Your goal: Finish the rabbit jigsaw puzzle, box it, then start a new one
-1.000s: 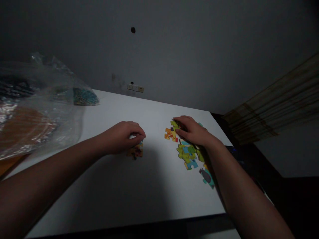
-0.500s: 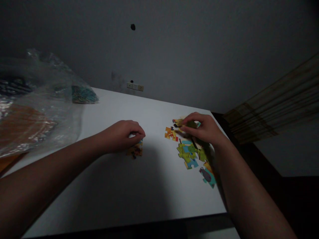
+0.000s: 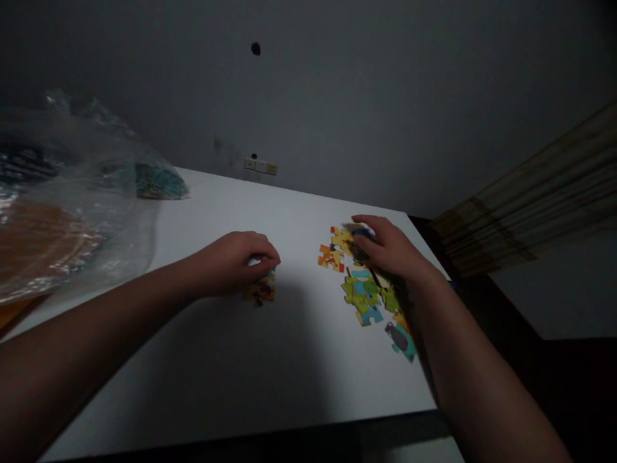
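My left hand (image 3: 243,260) is closed at the table's middle, thumb and forefinger pressed together at the top edge of an orange-brown jigsaw puzzle piece (image 3: 263,290). The hand covers part of that piece. Over the loose pieces to the right is my right hand (image 3: 383,244), its thumb and forefinger apart. A blurred grey-blue patch shows between those fingers; I cannot make out whether it is a held piece. Beside the fingertips lie a yellow puzzle piece (image 3: 341,239) and an orange giraffe-patterned piece (image 3: 330,258). Green puzzle pieces (image 3: 359,294) overlap below the hand.
A teal piece with a grey animal (image 3: 399,337) lies near the right edge of the white table (image 3: 231,379). At the left stands a clear plastic bag (image 3: 96,225) with colourful contents. Wall sockets (image 3: 261,166) are behind the table; a striped curtain (image 3: 520,212) hangs right.
My right thumb and forefinger have spread from a near pinch, and the yellow piece beside them shows more. My left hand stays in place.
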The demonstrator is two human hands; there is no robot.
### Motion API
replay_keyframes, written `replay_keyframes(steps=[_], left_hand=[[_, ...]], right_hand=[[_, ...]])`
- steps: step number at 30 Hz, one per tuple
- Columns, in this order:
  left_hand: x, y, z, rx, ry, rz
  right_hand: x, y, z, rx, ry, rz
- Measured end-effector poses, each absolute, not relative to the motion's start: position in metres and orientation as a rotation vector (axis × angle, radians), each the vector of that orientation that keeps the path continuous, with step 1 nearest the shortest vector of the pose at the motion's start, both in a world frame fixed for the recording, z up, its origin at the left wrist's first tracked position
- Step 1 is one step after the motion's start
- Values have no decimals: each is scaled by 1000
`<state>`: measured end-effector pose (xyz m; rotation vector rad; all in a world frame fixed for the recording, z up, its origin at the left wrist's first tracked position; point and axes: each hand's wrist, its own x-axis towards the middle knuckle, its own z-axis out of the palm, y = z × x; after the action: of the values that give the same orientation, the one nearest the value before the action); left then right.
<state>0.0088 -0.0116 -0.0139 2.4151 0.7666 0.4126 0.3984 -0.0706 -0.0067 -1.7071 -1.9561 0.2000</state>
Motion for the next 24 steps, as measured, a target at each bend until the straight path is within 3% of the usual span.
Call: replay_keyframes(steps=[4,24], left_hand=[[8,-10,-15,2434,763,413],[-2,-2,-13,2384,910,527]], right_hand=[[386,-67,-15,-1646,-2175,336],[390,-65,-14,-1594,-2298,293]])
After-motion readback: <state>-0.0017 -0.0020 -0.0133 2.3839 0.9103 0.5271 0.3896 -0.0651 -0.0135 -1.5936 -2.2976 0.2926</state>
